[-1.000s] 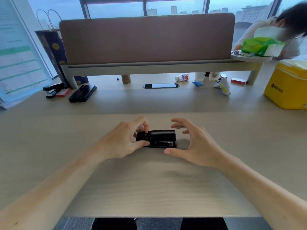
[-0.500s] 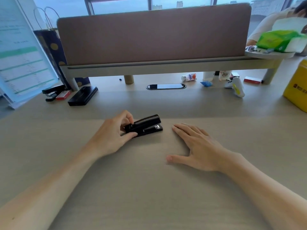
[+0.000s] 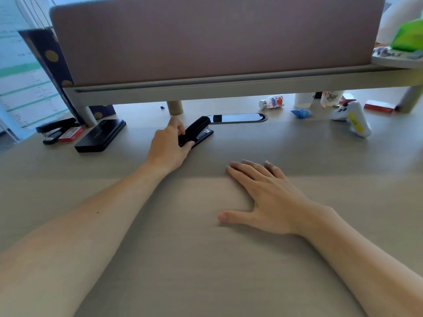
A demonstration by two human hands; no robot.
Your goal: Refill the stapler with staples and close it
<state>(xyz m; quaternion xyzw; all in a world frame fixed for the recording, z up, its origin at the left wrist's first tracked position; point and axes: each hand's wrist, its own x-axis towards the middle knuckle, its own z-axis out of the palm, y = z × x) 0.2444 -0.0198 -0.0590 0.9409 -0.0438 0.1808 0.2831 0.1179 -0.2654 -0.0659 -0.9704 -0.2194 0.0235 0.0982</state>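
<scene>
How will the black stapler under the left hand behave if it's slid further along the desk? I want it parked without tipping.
The stapler looks closed, low and flat-based, so it should slide rather than tip or roll. Its rigid body shouldn't flex. The left hand grips only its near end, so the far end may swivel.

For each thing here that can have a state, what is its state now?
stapler: closed, lying on the desk, held at its near end.
left hand: gripping the stapler.
right hand: flat on the desk, empty.
second stapler: closed, untouched.
small bottle: lying on its side.
</scene>
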